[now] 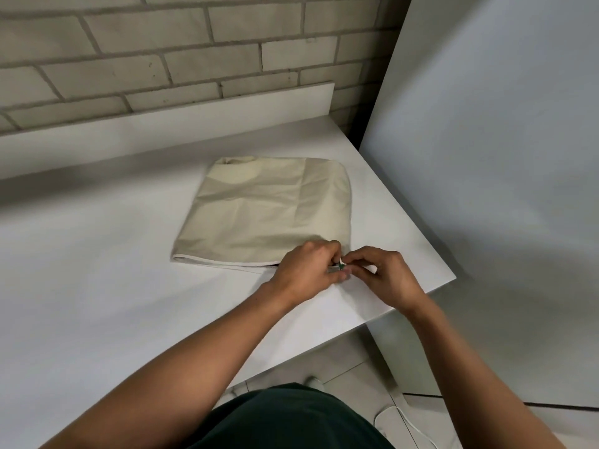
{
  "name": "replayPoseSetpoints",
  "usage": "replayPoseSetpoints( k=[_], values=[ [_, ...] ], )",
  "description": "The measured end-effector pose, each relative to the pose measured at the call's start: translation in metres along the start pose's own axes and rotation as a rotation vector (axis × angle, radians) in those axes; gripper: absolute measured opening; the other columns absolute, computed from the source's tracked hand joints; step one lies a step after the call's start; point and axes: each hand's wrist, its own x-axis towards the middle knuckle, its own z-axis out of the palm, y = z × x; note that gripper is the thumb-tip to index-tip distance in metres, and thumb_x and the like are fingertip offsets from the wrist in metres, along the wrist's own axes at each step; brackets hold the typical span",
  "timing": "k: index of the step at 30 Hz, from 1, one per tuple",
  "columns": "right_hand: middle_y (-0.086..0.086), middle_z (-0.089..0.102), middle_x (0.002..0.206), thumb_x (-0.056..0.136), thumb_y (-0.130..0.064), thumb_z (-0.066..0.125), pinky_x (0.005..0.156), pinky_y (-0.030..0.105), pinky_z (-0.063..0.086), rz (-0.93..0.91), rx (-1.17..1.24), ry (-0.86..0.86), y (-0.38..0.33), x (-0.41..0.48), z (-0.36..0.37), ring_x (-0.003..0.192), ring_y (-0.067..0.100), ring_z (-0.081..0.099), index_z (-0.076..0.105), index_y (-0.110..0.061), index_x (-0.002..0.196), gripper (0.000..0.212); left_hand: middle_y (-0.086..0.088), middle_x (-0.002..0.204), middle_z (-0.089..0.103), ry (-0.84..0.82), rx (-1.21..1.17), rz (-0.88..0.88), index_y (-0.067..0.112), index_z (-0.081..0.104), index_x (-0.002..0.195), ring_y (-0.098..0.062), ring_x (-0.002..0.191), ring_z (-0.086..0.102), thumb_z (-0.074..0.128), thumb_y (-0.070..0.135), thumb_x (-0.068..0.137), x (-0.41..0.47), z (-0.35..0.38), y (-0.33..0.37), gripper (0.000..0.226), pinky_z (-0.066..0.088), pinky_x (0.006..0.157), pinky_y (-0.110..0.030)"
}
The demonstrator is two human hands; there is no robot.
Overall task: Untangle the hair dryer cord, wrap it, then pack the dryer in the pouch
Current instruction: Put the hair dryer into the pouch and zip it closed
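Nearest, a dark green garment (pixel 291 419) fills the bottom edge, and a white cable (pixel 397 416) lies on the floor tiles beside it; what it belongs to cannot be told. Both forearms reach forward to the near right corner of the beige fabric pouch (pixel 269 209). The left hand (pixel 308 270) and right hand (pixel 382 273) meet there, fingers curled, both pinching a small green-and-white fastener (pixel 340 265) at the pouch mouth; zip pull or cord stopper, too small to say. The pouch lies flat on the white table (pixel 97 286), its white-trimmed mouth facing the person, with a dark sliver showing at the opening just left of the hands. The hair dryer is not in view; probably already inside, but the fabric lies low and that is a guess. Task looks near its end, at the closing step. Risks: loose fabric or a stray loop of cord at the mouth could jam the fastener. The worked corner sits near the table's right edge, so a hard tug could slide the light pouch across the smooth top and over. The fastener is tiny and could slip from the fingers. Beyond: a white ledge (pixel 194 115), a brick wall (pixel 162 43), and a white panel (pixel 502 140) at right.
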Motion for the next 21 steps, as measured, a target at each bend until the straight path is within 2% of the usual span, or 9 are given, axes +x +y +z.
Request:
replayPoseSetpoints(
  k=[2,5,8,10,13,15,16,18,21],
  values=[
    [-0.018,0.077,0.099,0.092,-0.015,0.078,0.088,0.026,0.057,0.045,0.053,0.005,-0.002,0.0,-0.002,0.095,0.005,0.072,0.079,-0.02,0.106,0.015,0.001,0.084,0.065,0.054,0.012,0.033,0.013,0.067,0.091,-0.02,0.079,0.06,0.074,0.04,0.092,0.004,0.003,-0.003,0.028,0.05,0.068,-0.036],
    [-0.017,0.078,0.096,0.093,-0.018,0.077,0.086,0.029,0.057,0.107,0.149,0.028,-0.006,0.0,-0.004,0.093,0.008,0.073,0.08,-0.02,0.104,0.011,0.001,0.084,0.07,0.113,0.041,0.087,0.014,0.073,0.091,-0.021,0.079,0.065,0.067,0.021,0.092,0.004,0.009,-0.008,0.01,0.054,0.071,-0.038],
    [-0.016,0.078,0.097,0.094,-0.017,0.076,0.087,0.027,0.058,0.13,0.22,0.054,-0.009,0.001,-0.001,0.094,0.009,0.073,0.078,-0.021,0.104,0.011,0.001,0.088,0.072,0.176,0.016,0.065,0.017,0.077,0.096,-0.021,0.078,0.067,0.062,0.019,0.087,0.003,0.012,-0.007,0.019,0.056,0.071,-0.038],
    [-0.013,0.076,0.098,0.094,-0.014,0.076,0.088,0.026,0.057,0.112,0.234,0.067,-0.01,0.0,0.002,0.096,0.011,0.072,0.075,-0.02,0.107,0.014,0.001,0.085,0.074,0.179,-0.002,0.052,0.019,0.079,0.095,-0.02,0.076,0.067,0.065,0.018,0.088,0.003,0.011,-0.007,0.016,0.056,0.07,-0.037],
    [-0.01,0.072,0.106,0.089,-0.012,0.08,0.09,0.028,0.056,-0.012,0.035,0.049,-0.008,-0.003,0.005,0.099,0.01,0.067,0.073,-0.018,0.115,0.028,0.004,0.081,0.077,0.131,-0.136,-0.028,0.018,0.08,0.09,-0.011,0.073,0.07,0.073,0.017,0.088,0.003,0.005,-0.007,0.008,0.056,0.072,-0.028],
    [-0.005,0.074,0.102,0.084,-0.012,0.084,0.08,0.036,0.058,-0.124,-0.196,0.153,-0.006,-0.002,0.013,0.093,0.019,0.067,0.075,-0.015,0.112,0.029,0.006,0.077,0.078,0.103,-0.238,-0.099,0.016,0.081,0.085,-0.004,0.072,0.07,0.077,0.016,0.087,0.002,0.003,-0.007,0.004,0.052,0.068,-0.015],
    [-0.003,0.075,0.098,0.084,-0.012,0.085,0.073,0.039,0.058,-0.17,-0.283,0.221,-0.005,-0.001,0.016,0.088,0.024,0.067,0.077,-0.014,0.108,0.025,0.006,0.074,0.077,0.11,-0.275,-0.132,0.015,0.08,0.082,-0.002,0.07,0.069,0.079,0.016,0.086,0.002,0.002,-0.006,0.004,0.05,0.065,-0.013],
    [-0.002,0.076,0.094,0.089,-0.012,0.08,0.066,0.039,0.057,-0.224,-0.388,0.308,-0.003,0.0,0.022,0.082,0.028,0.067,0.078,-0.013,0.102,0.014,0.007,0.068,0.074,0.142,-0.325,-0.196,0.013,0.077,0.078,-0.002,0.061,0.066,0.081,0.016,0.084,0.001,0.003,-0.005,0.008,0.052,0.06,-0.017],
    [-0.003,0.076,0.096,0.095,-0.016,0.072,0.065,0.037,0.055,-0.262,-0.447,0.375,0.0,0.0,0.023,0.082,0.028,0.065,0.08,-0.016,0.101,0.01,0.005,0.067,0.074,0.119,-0.371,-0.298,0.014,0.076,0.079,-0.001,0.055,0.065,0.081,0.02,0.085,0.003,0.001,-0.002,0.011,0.056,0.058,-0.023]
  ],
)
